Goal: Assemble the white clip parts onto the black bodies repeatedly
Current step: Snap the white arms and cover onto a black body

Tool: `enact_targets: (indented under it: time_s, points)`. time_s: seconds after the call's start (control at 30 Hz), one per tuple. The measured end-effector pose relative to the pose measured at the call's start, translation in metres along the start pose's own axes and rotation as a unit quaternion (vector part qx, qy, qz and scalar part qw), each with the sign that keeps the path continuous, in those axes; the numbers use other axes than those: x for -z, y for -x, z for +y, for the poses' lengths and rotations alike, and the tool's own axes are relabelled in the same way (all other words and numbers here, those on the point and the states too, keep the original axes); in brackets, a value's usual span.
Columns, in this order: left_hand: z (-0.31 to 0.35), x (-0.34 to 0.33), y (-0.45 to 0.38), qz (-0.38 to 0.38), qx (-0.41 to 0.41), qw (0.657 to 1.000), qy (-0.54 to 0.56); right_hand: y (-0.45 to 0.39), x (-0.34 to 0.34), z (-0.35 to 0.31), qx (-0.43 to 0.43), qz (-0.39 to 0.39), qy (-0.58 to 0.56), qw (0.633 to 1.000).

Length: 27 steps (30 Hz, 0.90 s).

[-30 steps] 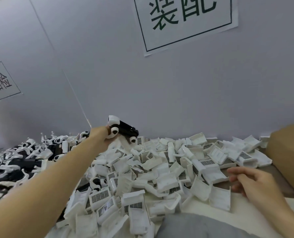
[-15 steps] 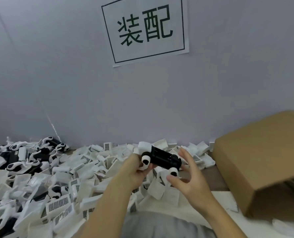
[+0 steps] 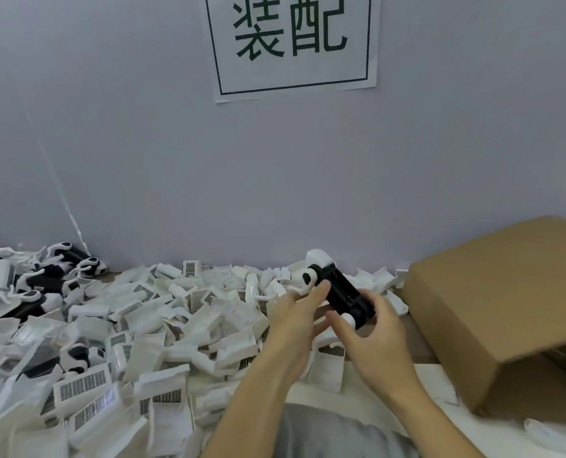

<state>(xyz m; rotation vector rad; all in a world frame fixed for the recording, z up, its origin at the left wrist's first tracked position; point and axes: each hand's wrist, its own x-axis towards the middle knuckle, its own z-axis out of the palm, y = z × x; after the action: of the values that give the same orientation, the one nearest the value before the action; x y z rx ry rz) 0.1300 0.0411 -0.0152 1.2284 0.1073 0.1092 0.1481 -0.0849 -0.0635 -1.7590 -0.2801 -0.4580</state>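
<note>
Black body point(image 3: 346, 297) sits between your two hands, lifted clear of the table, tilted so its long axis runs up and away from you. Left hand point(image 3: 296, 320) pinches the far end by the fingertips, right beside the white roller piece point(image 3: 308, 277); right hand point(image 3: 379, 328) curls round the near end, thumb against the white cap point(image 3: 347, 320) there. My read: a two-point hold like that stops it twisting while a part gets pressed on. Can't tell if a clip is already seated, since fingers cover the joint. Loose white clip parts point(image 3: 162, 328) are heaped across the table up to its back edge, within reach of the left hand. Finished-looking black-and-white units point(image 3: 40, 279) pile at the back-left corner. Cardboard box point(image 3: 506, 312) lies on its side at the right edge, probably stock or output.
</note>
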Motion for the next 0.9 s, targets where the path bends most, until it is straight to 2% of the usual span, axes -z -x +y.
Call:
enact_targets:
  time_s: [0.1,0.23,0.3,0.57,0.7,0.9]
  points:
    - [-0.001,-0.004,0.003,-0.011,-0.002,1.0,-0.015,0.002,0.0,-0.003,0.04,0.005,0.051,0.998]
    - [0.002,-0.003,0.003,-0.002,0.02,0.996,0.087,0.007,-0.006,-0.006,0.072,-0.04,0.097,0.992]
    - [0.001,0.0,0.002,-0.004,0.006,0.994,0.105,0.01,-0.009,-0.009,0.075,-0.052,0.105,0.99]
    - [-0.017,-0.004,0.002,0.002,-0.09,0.989,-0.114,0.01,-0.007,-0.009,0.018,-0.089,0.072,0.993]
    - [-0.019,-0.006,0.003,-0.014,-0.108,0.983,-0.147,0.01,-0.002,-0.01,0.01,-0.071,0.08,0.994]
    - [-0.018,-0.006,0.003,-0.003,-0.13,0.982,-0.136,0.009,0.001,-0.019,0.025,-0.064,0.07,0.995]
